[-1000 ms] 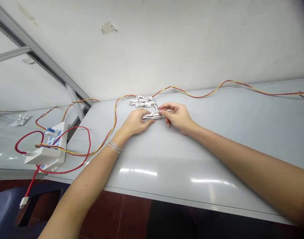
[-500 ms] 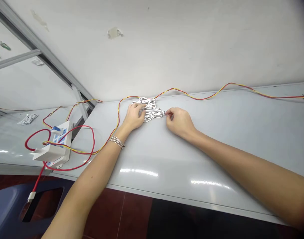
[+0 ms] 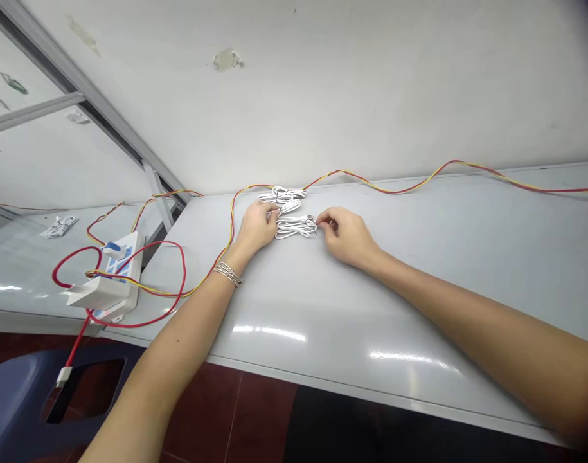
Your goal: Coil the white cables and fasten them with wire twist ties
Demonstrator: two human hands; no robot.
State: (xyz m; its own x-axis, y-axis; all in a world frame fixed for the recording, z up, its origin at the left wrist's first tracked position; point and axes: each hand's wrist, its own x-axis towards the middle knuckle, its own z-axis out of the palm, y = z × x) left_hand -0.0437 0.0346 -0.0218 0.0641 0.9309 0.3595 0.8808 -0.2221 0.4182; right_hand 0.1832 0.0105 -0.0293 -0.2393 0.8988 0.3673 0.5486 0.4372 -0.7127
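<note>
Three coiled white cables lie close together near the wall on the grey tabletop. The back coil rests against the wall side, and a smaller middle coil sits in front of it. My left hand has its thumb and fingers curled at the left ends of the middle coil and the front white cable, covering part of them. At the front cable's right end, by its plug, my right hand pinches a thin dark twist tie.
A white power strip with a plugged-in adapter and a looped red cord stands on the left. A red-yellow wire runs along the wall. Another white cable coil lies far left. A blue stool is below.
The front cable has shifted slightly toward me and now lies apart from the middle coil. My right fingers stay pinched at its right end, and the left fingers have curled in more.
</note>
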